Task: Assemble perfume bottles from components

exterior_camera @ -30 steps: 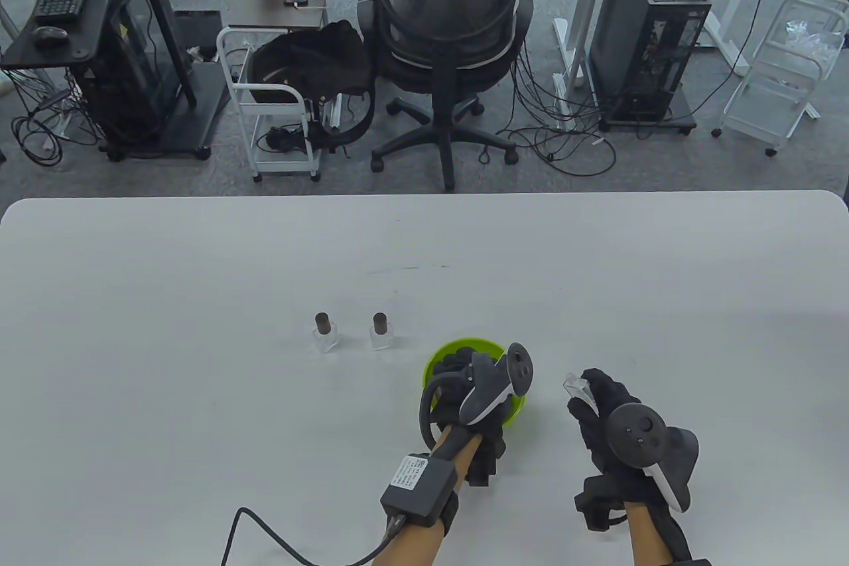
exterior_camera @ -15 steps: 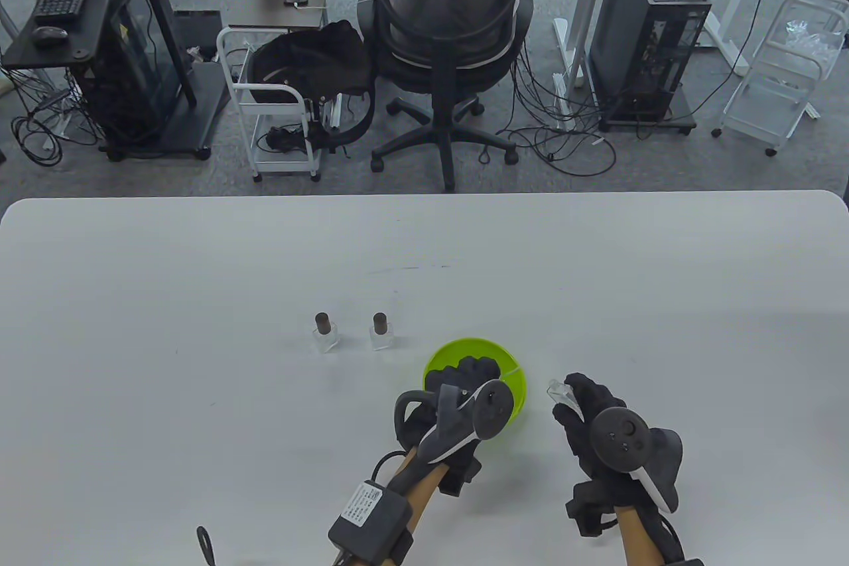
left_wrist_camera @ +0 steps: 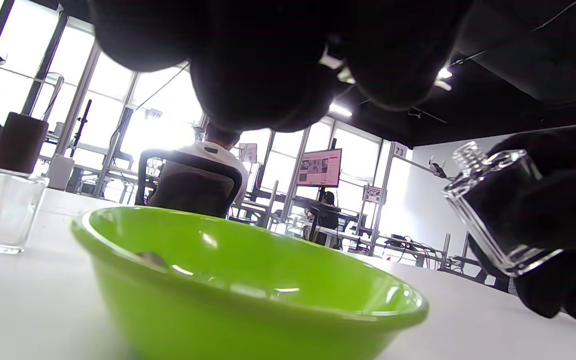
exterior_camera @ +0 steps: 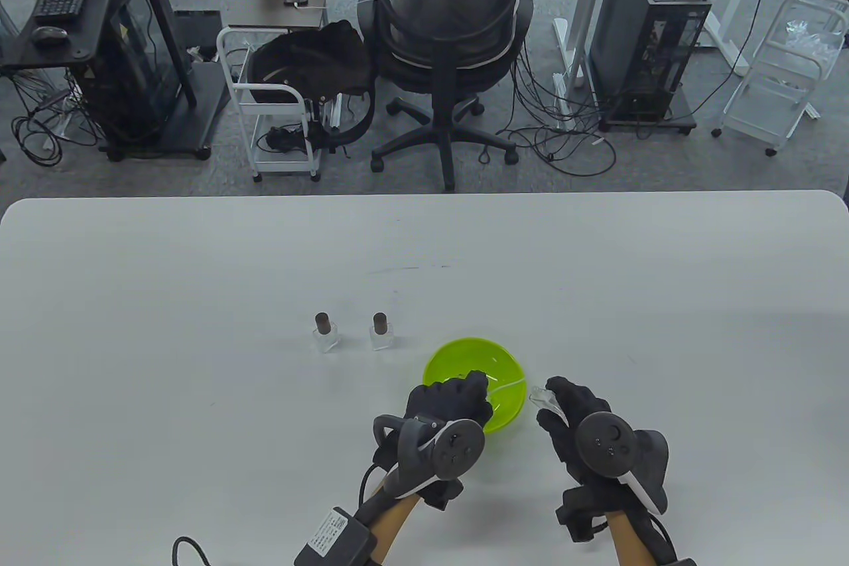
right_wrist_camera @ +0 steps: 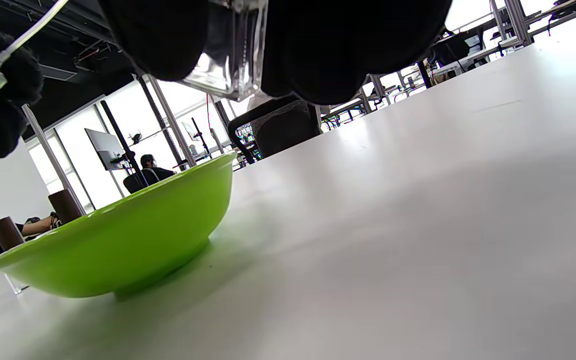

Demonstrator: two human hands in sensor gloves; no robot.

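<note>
Near the front edge of the table, just right of the green bowl, the right hand grips an open glass bottle. Its threaded neck is bare and tilted toward the bowl, presumably so a part can be fed in from the left. The bottle is off the tabletop, clamped between curled fingers; in the right wrist view only its square base shows between them.

The left hand is over the bowl's near rim, fingers bunched. It pinches a small sprayer part with a thin white tube trailing across the rim toward the bottle. Judgement: this is the pump insert, about to go into the neck. The pinch itself is mostly hidden by the glove; in the left wrist view only small white bits show between the fingertips.

Hands are apart, not touching, with the bowl's right rim between them.

Two finished bottles with dark caps stand side by side behind and left of the bowl, out of the working area.

Bowl contents hard to make out; something small lies inside, not identifiable.
</note>
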